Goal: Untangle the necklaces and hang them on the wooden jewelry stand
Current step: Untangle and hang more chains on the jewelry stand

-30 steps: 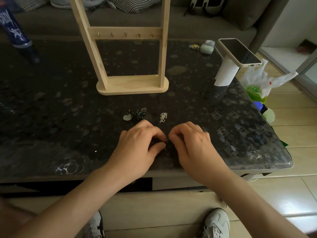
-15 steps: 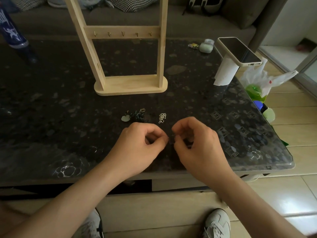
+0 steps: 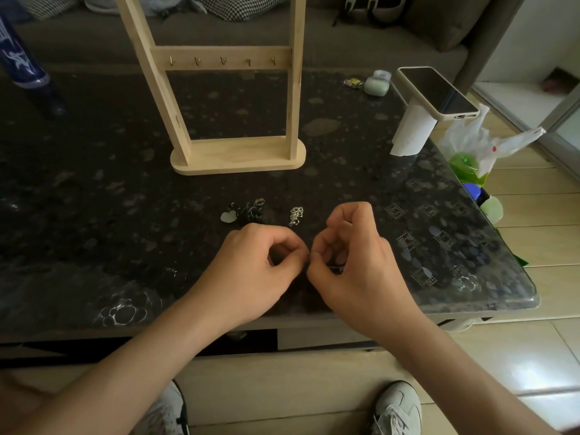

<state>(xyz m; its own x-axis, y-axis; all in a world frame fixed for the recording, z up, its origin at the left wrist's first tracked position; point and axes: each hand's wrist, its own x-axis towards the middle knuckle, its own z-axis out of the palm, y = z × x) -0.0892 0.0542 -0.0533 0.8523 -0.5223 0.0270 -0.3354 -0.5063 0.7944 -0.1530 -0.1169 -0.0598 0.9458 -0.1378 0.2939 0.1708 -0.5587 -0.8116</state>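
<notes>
Left hand (image 3: 251, 265), right hand (image 3: 354, 259) pinch necklace (image 3: 336, 269) (barely visible); stand (image 3: 238, 155) top cropped.

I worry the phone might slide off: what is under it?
The phone lies tilted on a white paper roll standing on the table. The roll's top is covered by the phone, so the contact cannot be seen.

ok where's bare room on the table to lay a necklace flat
Widest bare patch: table left of the wooden jewelry stand and left hand, out to the blue bottle. Another between the stand's base and the phone. Crowded: front centre, right hand beside the left, dark cord necklace and silver chain just beyond.
</notes>
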